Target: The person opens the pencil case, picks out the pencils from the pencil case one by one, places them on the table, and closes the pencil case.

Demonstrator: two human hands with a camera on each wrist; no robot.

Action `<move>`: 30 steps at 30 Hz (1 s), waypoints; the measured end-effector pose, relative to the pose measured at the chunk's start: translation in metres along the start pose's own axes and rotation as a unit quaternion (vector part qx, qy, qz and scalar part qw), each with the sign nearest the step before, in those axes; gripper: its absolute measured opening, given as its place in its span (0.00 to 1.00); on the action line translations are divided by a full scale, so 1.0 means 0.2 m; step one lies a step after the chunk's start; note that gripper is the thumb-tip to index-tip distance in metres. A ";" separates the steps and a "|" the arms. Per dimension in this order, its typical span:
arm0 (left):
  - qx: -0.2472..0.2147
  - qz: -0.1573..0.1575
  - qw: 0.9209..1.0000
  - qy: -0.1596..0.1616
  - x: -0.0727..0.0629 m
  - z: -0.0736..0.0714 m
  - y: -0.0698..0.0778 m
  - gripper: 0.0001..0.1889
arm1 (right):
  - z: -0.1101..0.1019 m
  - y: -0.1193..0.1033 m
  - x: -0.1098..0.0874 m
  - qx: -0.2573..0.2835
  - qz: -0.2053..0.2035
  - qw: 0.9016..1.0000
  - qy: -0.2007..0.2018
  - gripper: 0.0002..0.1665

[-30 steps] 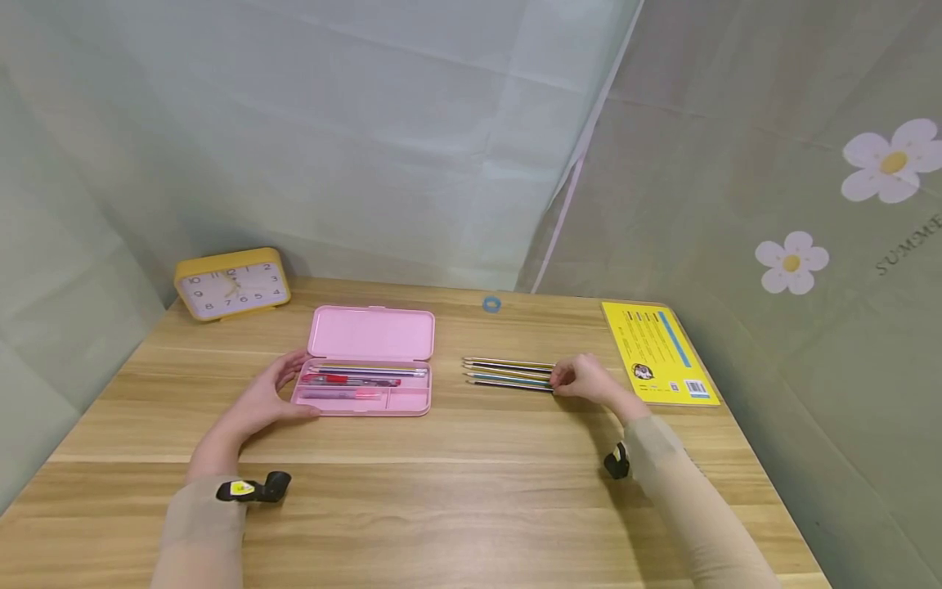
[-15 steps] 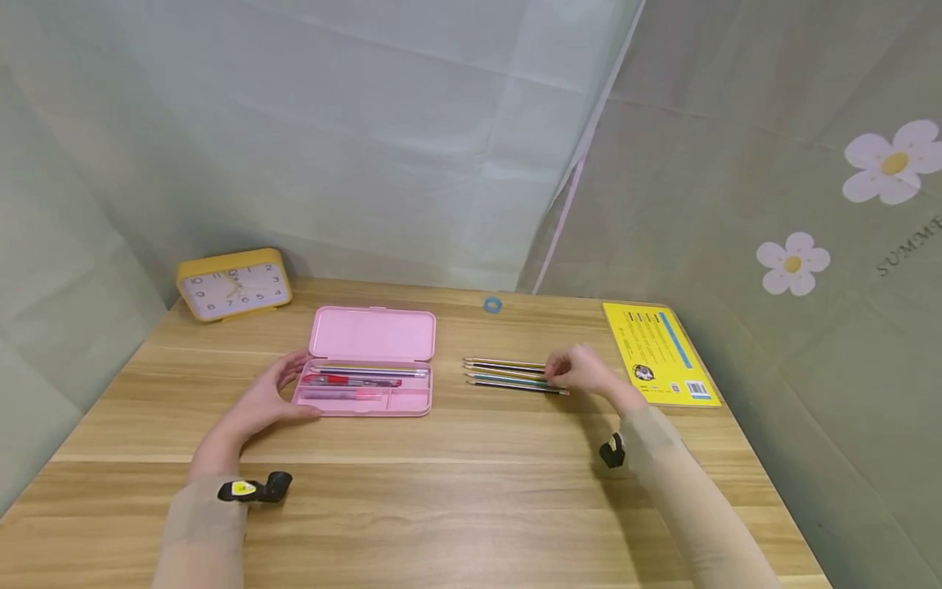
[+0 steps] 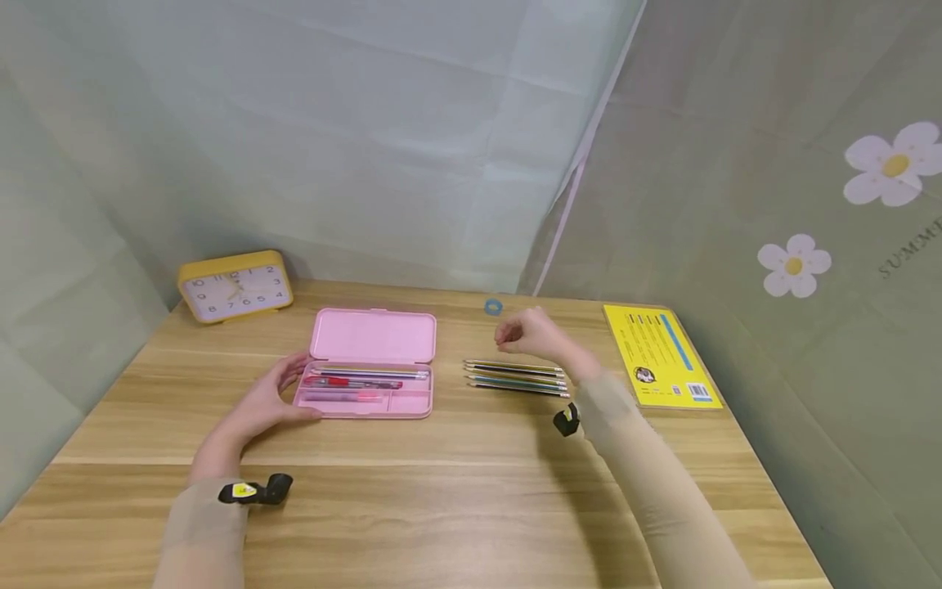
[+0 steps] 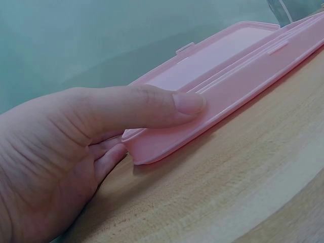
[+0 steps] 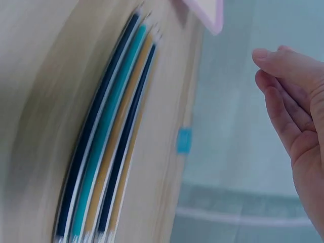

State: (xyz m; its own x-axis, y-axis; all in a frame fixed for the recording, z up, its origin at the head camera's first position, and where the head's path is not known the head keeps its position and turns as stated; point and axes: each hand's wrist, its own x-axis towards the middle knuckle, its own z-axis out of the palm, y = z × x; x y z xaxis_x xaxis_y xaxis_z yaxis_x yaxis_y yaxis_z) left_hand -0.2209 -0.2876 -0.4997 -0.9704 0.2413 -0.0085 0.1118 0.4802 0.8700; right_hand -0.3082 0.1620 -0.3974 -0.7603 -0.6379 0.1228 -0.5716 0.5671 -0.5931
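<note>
Beige sleeves (image 3: pixel 662 491) are running off the lower edge; our left hand (image 3: pixel 257 401) is gripping the left end of the open pink pencil case (image 3: pixel 410 401), thumb on its near wall, other fingers partly hidden; pens (image 3: pixel 337 381) are lying close together inside, hard to count; pencils (image 3: pixel 515 379) are lying to its right; our right hand (image 3: pixel 536 334) is hovering just beyond them, fingers loosely curled, holding nothing we can see; a blue ring (image 5: pixel 184 140) is sitting farther back; curtain lettering (image 3: pixel 912 248) is running out of view.
</note>
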 end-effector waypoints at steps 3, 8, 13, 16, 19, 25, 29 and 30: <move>0.004 0.002 1.000 0.003 0.00 0.00 0.00 0.59 | 0.04 -0.06 0.07 -0.005 -0.023 1.000 0.011 0.03; 0.006 -0.002 1.000 0.004 0.00 0.00 0.00 0.60 | 0.13 -0.13 0.18 0.002 -0.022 0.999 0.029 0.04; 0.002 -0.003 1.000 0.004 0.00 0.01 0.00 0.60 | 0.22 -0.20 0.26 0.029 -0.006 0.999 0.031 0.05; 0.000 -0.002 1.000 0.004 0.00 0.01 0.00 0.60 | 0.27 -0.23 0.30 0.028 -0.003 0.999 0.024 0.06; -0.001 -0.003 1.000 0.005 0.00 0.01 0.00 0.60 | 0.31 -0.26 0.33 0.020 -0.002 1.000 0.012 0.07; -0.003 0.000 1.000 0.008 -0.01 0.01 0.00 0.59 | 0.39 -0.30 0.37 0.020 -0.004 1.000 -0.006 0.07; 0.001 0.000 1.000 0.009 -0.01 0.01 0.00 0.59 | 0.43 -0.32 0.38 0.022 0.001 1.000 -0.019 0.08; 0.004 -0.001 1.000 0.009 -0.01 0.01 0.00 0.59 | 0.45 -0.32 0.38 0.016 0.003 1.000 -0.022 0.08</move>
State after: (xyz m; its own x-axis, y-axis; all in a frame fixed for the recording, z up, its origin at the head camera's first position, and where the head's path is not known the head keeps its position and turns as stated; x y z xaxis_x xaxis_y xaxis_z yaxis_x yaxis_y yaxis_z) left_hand -0.2192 -0.2859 -0.5001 -0.9744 0.2248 -0.0009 0.1115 0.4870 0.8662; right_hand -0.3015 0.0312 -0.4210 -0.7487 -0.6575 0.0847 -0.5564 0.5537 -0.6196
